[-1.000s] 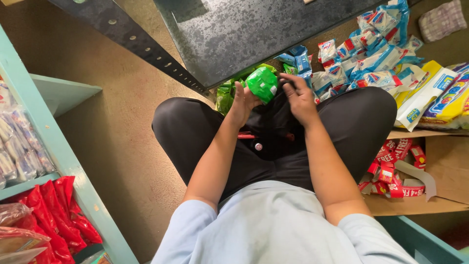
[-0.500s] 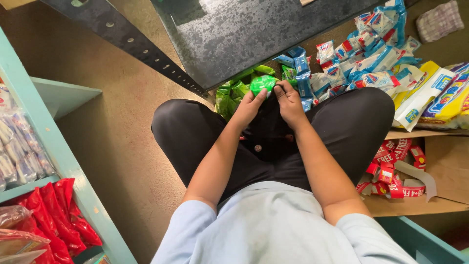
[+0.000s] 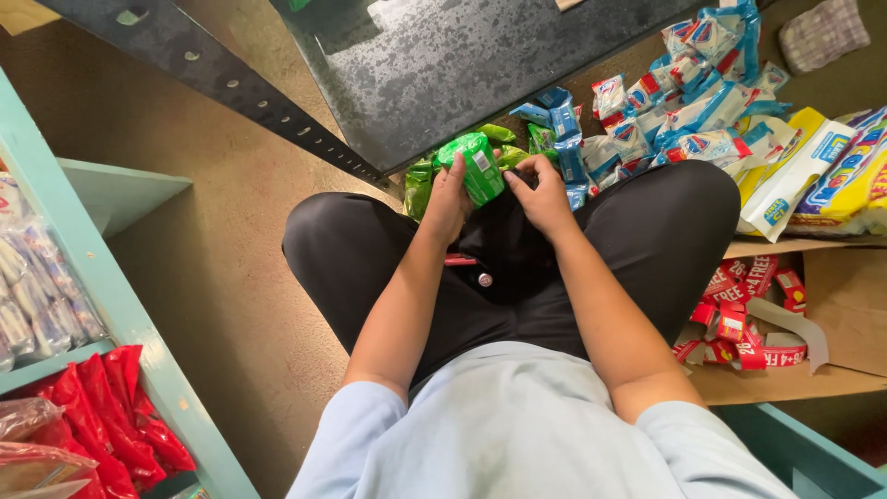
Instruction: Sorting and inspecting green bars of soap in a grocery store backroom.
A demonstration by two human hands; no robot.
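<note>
Change: since half a second ago the green packet (image 3: 480,166) stands more upright between the hands, its white label panel turned to the camera, and the right fingers have slid off its top to its right edge
Left hand: the left hand (image 3: 448,199) is curled round the packet's left side, thumb on the front, fingers hidden behind; closed on it
Right hand: the right hand (image 3: 540,194) is half bent, back of the hand up, fingertips (image 3: 510,177) pinching the packet's lower right edge
Arms: both forearms run forward from the pale blue shirt (image 3: 517,425) and meet over the lap, elbows out, wrists bent slightly inward
Packet's place: held above the crossed legs in black trousers (image 3: 665,231), just in front of a heap of green packets (image 3: 420,180) on the floor
Around: blue and white packets (image 3: 684,102) lie piled to the right, yellow bags (image 3: 832,176) beyond them, red packets (image 3: 739,314) in a cardboard tray (image 3: 859,305), a teal shelf (image 3: 102,277) with red bags (image 3: 102,407) on the left, a dark metal sheet (image 3: 480,55) ahead
</note>
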